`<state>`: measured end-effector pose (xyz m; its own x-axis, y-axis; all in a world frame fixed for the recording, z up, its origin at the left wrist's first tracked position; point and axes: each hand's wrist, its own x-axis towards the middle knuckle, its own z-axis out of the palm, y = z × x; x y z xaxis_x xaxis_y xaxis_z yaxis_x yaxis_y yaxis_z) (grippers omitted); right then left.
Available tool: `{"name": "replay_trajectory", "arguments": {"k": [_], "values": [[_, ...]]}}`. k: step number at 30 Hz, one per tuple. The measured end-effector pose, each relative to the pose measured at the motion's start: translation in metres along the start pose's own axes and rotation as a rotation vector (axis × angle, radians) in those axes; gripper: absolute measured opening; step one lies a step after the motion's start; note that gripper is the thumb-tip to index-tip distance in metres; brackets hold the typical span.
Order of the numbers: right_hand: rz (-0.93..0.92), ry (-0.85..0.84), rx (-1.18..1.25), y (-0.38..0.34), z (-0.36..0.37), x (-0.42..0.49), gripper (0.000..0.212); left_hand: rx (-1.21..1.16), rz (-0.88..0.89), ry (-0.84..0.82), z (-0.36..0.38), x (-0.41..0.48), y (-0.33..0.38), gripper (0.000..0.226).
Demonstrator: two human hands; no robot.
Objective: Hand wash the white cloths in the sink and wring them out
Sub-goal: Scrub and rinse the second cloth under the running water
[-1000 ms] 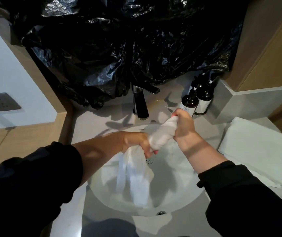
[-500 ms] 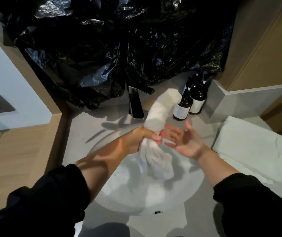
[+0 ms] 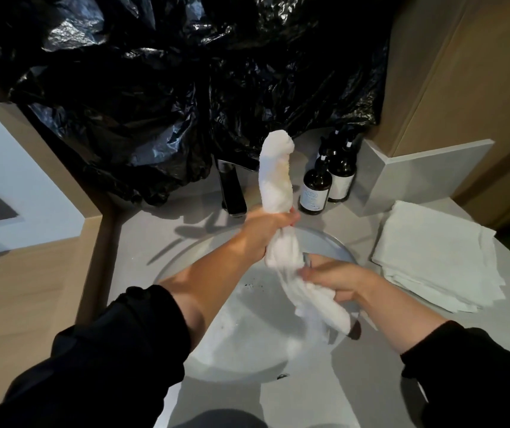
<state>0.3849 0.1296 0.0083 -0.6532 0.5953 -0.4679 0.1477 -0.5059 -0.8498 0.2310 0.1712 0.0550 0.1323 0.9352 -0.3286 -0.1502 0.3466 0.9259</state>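
A wet white cloth (image 3: 277, 177), twisted into a rope, stands nearly upright over the round sink (image 3: 247, 350). My left hand (image 3: 266, 230) grips the cloth around its middle, the upper end sticking up past the faucet. My right hand (image 3: 337, 281) holds the lower end of the cloth, fingers curled round it, above the right side of the basin. The cloth's loose tail hangs down below my right hand.
A dark faucet (image 3: 232, 189) stands behind the sink. Two brown pump bottles (image 3: 315, 189) sit at the back right. A stack of folded white cloths (image 3: 433, 257) lies on the grey counter (image 3: 309, 403) to the right. Black plastic sheeting (image 3: 170, 88) covers the wall behind.
My right hand let go of the cloth's upper end, opened, then dropped down and took hold of the lower end. My left hand kept its grip and turned the cloth upright.
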Motion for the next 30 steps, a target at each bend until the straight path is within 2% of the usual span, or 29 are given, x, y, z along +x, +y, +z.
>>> {"name": "replay_trajectory", "arguments": {"k": [2,5,6,8,10,13,15,18,20,23,26,28,30], "values": [[-0.06,0.244,-0.245,-0.002,0.012,0.003,0.065,0.003,0.039,0.066,0.006,-0.001,-0.004,0.015],[-0.113,0.612,-0.323,0.004,0.034,0.007,0.038,0.011,0.056,0.194,0.016,-0.001,-0.006,0.016],[-0.108,0.735,-0.377,0.005,0.038,0.008,0.033,0.005,0.054,0.248,0.021,-0.001,-0.007,0.016],[-0.064,0.859,-0.559,0.004,0.046,0.009,0.032,-0.008,0.043,0.359,0.031,-0.001,-0.009,0.014],[0.033,0.891,-0.744,0.002,0.049,0.009,0.033,0.061,0.013,0.429,0.035,0.001,-0.012,0.019],[0.079,0.931,-0.814,0.006,0.043,0.011,0.037,0.13,0.017,0.38,0.035,0.004,-0.019,0.011],[0.08,0.932,-0.965,0.006,0.035,0.01,0.041,0.121,0.011,0.377,0.037,0.002,-0.022,0.013],[0.07,0.922,-1.107,0.003,0.024,-0.002,0.037,0.005,-0.026,0.402,0.047,-0.003,-0.022,0.013],[0.013,0.929,-1.093,0.0,0.015,-0.015,0.029,-0.061,-0.051,0.395,0.051,-0.007,-0.021,0.019],[-0.125,0.871,-0.858,-0.002,-0.005,-0.035,0.027,-0.111,-0.006,0.183,0.053,-0.02,-0.024,0.032],[-0.222,0.782,-0.834,-0.011,-0.025,-0.052,0.031,0.155,0.044,-0.055,0.037,-0.038,-0.02,0.032],[-0.263,0.71,-0.858,-0.024,-0.03,-0.062,0.037,0.41,0.052,-0.19,0.015,-0.048,-0.016,0.021],[-0.292,0.651,-0.861,-0.039,-0.032,-0.069,0.041,0.698,0.124,-0.179,-0.006,-0.06,-0.016,0.012]]}}
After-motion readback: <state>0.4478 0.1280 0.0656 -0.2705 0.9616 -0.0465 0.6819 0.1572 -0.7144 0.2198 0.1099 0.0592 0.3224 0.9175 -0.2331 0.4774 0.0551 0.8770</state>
